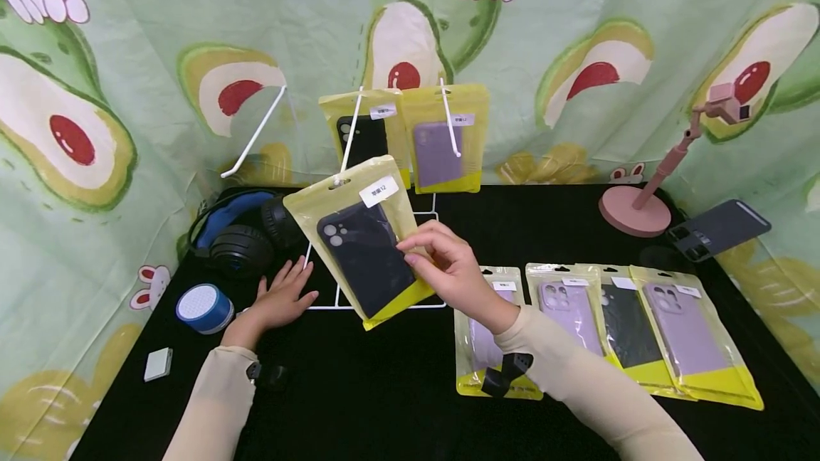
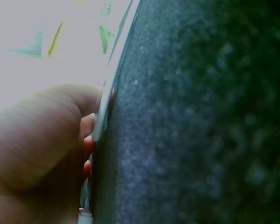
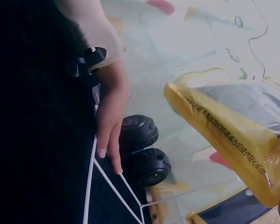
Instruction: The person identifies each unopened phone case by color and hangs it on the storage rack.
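Note:
My right hand (image 1: 451,269) pinches the right edge of a yellow-backed clear pouch (image 1: 365,247) with a dark phone case inside and a white label. The pouch tilts, and its top hole sits at the tip of the middle white hook (image 1: 349,137). In the right wrist view, the pouch's yellow bottom band (image 3: 224,140) carries black printing. My left hand (image 1: 282,301) rests with fingers spread over the left side of the white wire rack's base (image 1: 336,306). In the left wrist view, that hand (image 2: 37,144) lies against a white wire (image 2: 113,79).
Farther back hang a pouch with a black case (image 1: 371,137) and one with a purple case (image 1: 438,151). The left hook (image 1: 256,130) is bare. Headphones (image 1: 240,247), a blue speaker (image 1: 205,309) and a white box (image 1: 158,364) lie left. Several pouches (image 1: 685,333) and a pink stand (image 1: 634,210) are right.

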{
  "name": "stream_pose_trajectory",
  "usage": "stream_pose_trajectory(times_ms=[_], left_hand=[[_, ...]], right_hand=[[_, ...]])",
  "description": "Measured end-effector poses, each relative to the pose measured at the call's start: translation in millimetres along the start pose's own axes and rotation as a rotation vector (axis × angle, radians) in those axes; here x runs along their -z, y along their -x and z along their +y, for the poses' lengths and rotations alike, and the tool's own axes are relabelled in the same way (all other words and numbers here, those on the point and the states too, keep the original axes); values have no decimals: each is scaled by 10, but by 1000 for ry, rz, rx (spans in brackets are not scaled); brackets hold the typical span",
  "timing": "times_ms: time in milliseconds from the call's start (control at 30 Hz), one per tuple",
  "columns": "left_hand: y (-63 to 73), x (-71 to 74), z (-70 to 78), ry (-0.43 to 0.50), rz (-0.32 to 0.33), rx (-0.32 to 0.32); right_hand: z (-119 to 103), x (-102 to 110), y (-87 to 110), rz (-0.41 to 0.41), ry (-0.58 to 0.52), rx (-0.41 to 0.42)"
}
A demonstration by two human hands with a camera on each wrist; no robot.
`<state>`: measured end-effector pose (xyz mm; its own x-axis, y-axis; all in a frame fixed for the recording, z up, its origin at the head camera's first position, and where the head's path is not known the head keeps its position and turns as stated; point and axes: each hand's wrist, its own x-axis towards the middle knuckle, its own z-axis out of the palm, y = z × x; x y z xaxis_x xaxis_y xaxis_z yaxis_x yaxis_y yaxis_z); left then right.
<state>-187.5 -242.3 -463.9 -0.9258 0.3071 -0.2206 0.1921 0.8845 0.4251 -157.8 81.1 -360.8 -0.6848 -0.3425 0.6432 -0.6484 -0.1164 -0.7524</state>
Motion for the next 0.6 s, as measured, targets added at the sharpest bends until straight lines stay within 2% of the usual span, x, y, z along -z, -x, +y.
stream_pose_trajectory(times_ms=[167,367,533,600], left_hand=[[3,9,-3,12,-1,-6],[15,16,4,3,-3,2],[1,-10,-19,6,4,-1],[-3,-20,-28,13,1,-4]], right_hand=[[138,-1,-93,46,1,-12],[249,-25,-311,134,10,-82],[246,-70,-539,213,98,-121],[314,-72,-616,244,140,-121]])
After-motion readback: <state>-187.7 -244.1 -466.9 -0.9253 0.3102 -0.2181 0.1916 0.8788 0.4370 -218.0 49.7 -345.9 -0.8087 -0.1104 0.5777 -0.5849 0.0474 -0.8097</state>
